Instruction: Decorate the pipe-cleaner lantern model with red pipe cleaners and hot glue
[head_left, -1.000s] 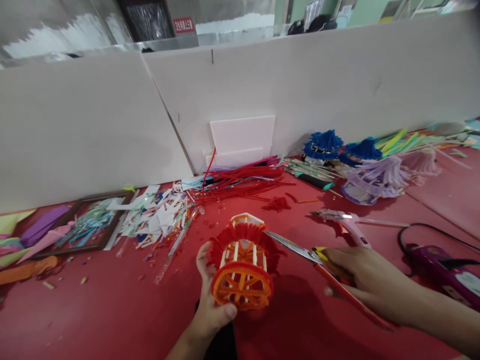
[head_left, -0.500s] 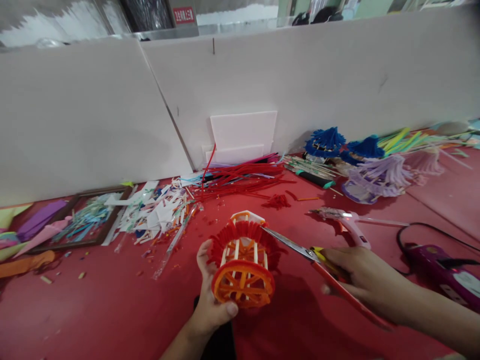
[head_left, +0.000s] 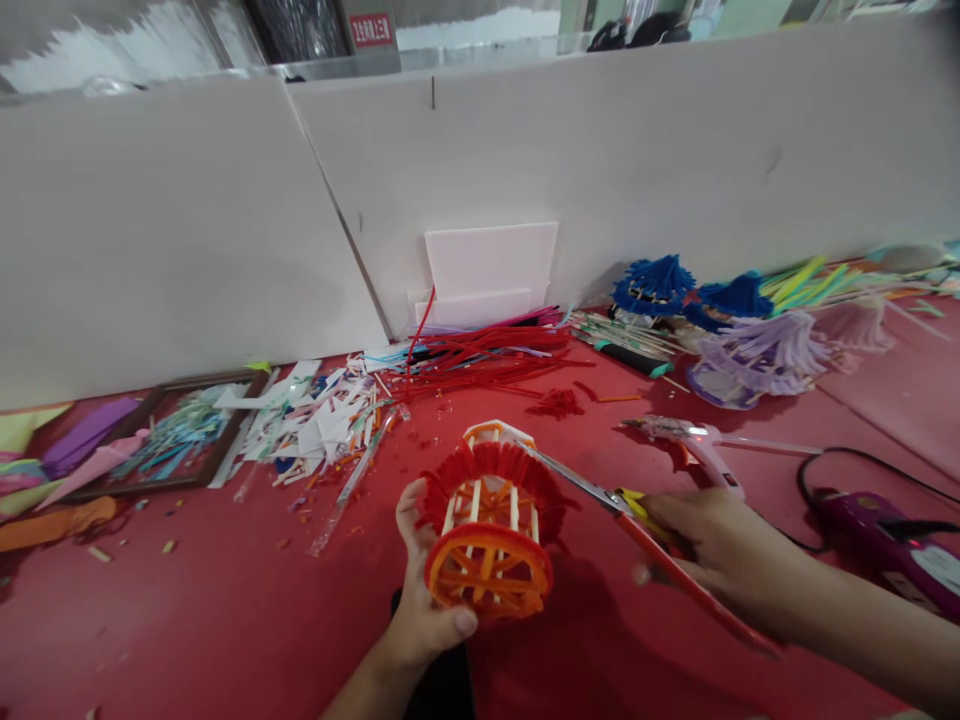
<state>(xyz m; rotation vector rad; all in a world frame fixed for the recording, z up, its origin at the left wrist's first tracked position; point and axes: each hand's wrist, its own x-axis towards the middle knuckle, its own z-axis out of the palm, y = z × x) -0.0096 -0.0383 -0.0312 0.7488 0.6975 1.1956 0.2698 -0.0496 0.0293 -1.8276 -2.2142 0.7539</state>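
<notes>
My left hand (head_left: 424, 590) grips a small craft pavilion (head_left: 491, 540) from its left side, thumb on the lower rim. The model has a round orange spoked ring, pale stick posts and a fringe of red pipe cleaner, and it is tilted with the ring toward me. Scissors (head_left: 592, 490) with red and yellow handles are in my right hand (head_left: 720, 545). Their blade tips reach the upper right edge of the red fringe, by the white top plate. Whether the blades touch the fringe I cannot tell. Fingers of my left hand are partly hidden behind the model.
Red pipe cleaners (head_left: 487, 350) lie at the back, near small red clippings (head_left: 559, 402). A pink glue gun (head_left: 697, 445) and a purple device (head_left: 877, 540) with a cord sit right. Blue models (head_left: 652, 285) and a lilac model (head_left: 757, 355) stand behind. Paper scraps (head_left: 322, 420) cover the left.
The view has shifted very slightly. Both hands, the model and the scissors hold almost the same positions; the scissor blades look a little closer together.
</notes>
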